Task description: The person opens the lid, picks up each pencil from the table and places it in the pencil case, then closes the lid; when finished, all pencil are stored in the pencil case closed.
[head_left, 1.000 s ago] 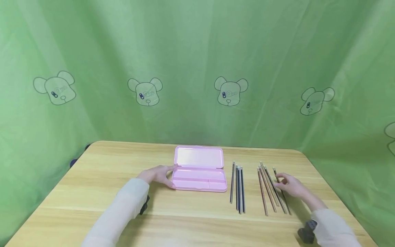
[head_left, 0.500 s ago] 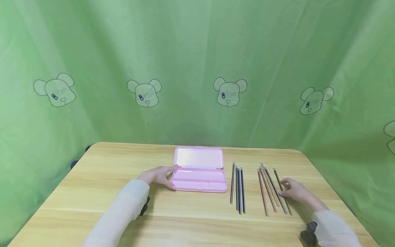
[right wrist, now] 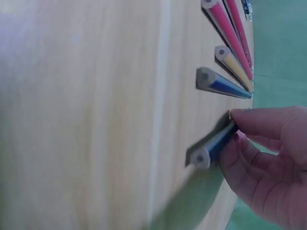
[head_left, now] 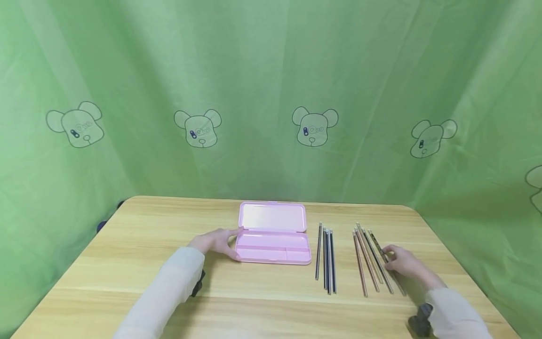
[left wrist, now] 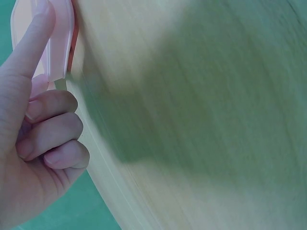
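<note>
A pink pencil case (head_left: 273, 254) lies with its lid raised on the table. My left hand (head_left: 218, 241) holds its left end between thumb and forefinger; in the left wrist view the other fingers of that hand (left wrist: 38, 124) are curled beside the case (left wrist: 60, 38). At the right, my right hand (head_left: 404, 263) pinches a dark pencil (head_left: 375, 240), the rightmost of a fanned group. The right wrist view shows thumb and fingers of the hand (right wrist: 273, 163) on this dark blue pencil (right wrist: 211, 149), whose near end lies low over the table.
Left of the pinched pencil lie a dark pencil (head_left: 378, 261) and several reddish ones (head_left: 360, 263). Several dark pencils (head_left: 329, 261) lie side by side between the case and that group. A green curtain (head_left: 254, 165) hangs behind the wooden table (head_left: 254, 315).
My right hand has come down along the rightmost pencil and now pinches it; the pencil's far end has swung left, its near end slightly right. My left hand has stayed on the case.
</note>
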`<state>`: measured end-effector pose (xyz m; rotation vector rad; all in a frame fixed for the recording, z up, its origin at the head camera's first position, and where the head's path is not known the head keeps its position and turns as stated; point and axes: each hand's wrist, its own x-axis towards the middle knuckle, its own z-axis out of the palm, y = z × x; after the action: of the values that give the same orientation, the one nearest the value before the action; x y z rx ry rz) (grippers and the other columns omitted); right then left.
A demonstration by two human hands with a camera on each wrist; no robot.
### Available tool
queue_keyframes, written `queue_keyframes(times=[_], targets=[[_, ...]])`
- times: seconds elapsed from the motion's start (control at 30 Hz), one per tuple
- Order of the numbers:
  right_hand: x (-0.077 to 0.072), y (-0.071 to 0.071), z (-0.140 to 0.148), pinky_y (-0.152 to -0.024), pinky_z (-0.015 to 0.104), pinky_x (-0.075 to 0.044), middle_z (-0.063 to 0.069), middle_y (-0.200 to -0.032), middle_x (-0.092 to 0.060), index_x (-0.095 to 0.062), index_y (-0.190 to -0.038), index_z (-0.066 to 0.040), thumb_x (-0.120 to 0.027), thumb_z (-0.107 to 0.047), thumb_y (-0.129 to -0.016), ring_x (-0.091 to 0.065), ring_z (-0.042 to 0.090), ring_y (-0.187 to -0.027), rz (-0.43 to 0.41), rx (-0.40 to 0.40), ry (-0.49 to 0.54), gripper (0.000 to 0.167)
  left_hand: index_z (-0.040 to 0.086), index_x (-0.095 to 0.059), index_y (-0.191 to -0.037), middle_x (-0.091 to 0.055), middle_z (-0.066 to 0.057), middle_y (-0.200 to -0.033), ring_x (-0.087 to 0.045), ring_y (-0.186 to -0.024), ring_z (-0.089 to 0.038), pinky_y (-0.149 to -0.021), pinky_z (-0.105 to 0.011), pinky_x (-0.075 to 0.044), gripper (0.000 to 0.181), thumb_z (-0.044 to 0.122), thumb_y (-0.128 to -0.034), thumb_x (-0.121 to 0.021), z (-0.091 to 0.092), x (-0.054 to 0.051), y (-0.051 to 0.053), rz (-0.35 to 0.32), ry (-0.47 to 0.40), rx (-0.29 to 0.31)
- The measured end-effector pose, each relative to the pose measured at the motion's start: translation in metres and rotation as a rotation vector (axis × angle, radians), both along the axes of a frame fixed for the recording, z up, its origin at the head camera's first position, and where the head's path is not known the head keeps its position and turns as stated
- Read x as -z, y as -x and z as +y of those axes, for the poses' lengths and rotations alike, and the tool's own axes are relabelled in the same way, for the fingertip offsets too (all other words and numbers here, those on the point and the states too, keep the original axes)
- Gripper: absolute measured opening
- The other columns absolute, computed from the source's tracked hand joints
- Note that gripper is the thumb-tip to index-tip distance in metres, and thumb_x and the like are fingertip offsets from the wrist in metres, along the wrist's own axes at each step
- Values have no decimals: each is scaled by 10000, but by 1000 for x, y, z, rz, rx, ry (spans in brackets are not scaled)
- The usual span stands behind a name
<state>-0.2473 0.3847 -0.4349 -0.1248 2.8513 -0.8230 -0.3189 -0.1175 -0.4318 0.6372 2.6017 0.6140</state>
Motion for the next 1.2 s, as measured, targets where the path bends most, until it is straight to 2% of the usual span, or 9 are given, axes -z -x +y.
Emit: queue_keyframes(times=[0.17,0.3,0.5,0.63,0.7,0.87,0.93,1.03,1.2], targets=[[-1,-2,-1,-653,384,-498,129,-785,-566,-405,-1136,201,-558,48,-779,-542,227,-719,44,12,37,418,173,-264,-1445,-330,-233,-1417,-335,-1292,-361,-1073,-477,-280,956,370,-669,-786,0,1,0,-5,-2,8],[-5,0,-7,-652,402,-502,139,-777,-597,-440,-1140,166,-537,49,-795,-564,237,-716,104,-11,30,377,176,-260,-1446,-322,-230,-1422,-334,-1291,-368,-1071,-489,-278,957,374,-670,-784,-1,1,-1,-15,2,6],[-7,7,-23,-633,374,-485,131,-792,-600,-503,-1127,105,-535,47,-821,-562,231,-732,163,-59,25,312,178,-309,-1430,-352,-185,-1421,-364,-1276,-354,-1070,-469,-290,924,364,-665,-792,-1,0,-1,14,6,12],[-7,13,-38,-691,441,-502,151,-831,-593,-533,-1119,96,-558,58,-808,-563,273,-784,230,-92,51,314,170,-307,-1430,-344,-178,-1427,-356,-1283,-351,-1074,-463,-286,922,371,-669,-787,-1,0,-1,14,19,17],[-6,17,-46,-741,499,-502,209,-880,-604,-552,-1104,96,-569,71,-800,-575,337,-826,276,-112,71,305,171,-303,-1432,-341,-183,-1427,-351,-1286,-352,-1075,-465,-282,923,370,-671,-786,-1,0,-1,9,19,15],[-5,29,-69,-785,506,-496,208,-919,-612,-586,-1085,69,-556,105,-790,-576,338,-858,343,-157,101,298,169,-297,-1434,-338,-190,-1427,-347,-1287,-354,-1076,-470,-279,927,358,-671,-788,0,-1,-2,4,12,10],[-5,33,-79,-756,468,-503,168,-888,-603,-587,-1095,56,-541,107,-794,-563,288,-830,335,-165,105,309,173,-286,-1437,-327,-185,-1434,-343,-1291,-352,-1079,-467,-274,933,359,-673,-786,0,-2,-2,2,17,12],[-4,40,-96,-754,458,-503,169,-909,-605,-595,-1095,37,-542,94,-800,-562,290,-839,322,-170,102,305,159,-272,-1441,-320,-197,-1434,-343,-1288,-359,-1077,-470,-277,946,356,-672,-786,0,-3,-2,3,19,20],[-1,50,-128,-769,439,-503,133,-877,-611,-615,-1058,20,-562,67,-807,-565,255,-822,300,-223,115,261,164,-263,-1444,-309,-180,-1445,-336,-1294,-354,-1079,-466,-273,952,371,-674,-782,-1,0,0,3,22,20]])
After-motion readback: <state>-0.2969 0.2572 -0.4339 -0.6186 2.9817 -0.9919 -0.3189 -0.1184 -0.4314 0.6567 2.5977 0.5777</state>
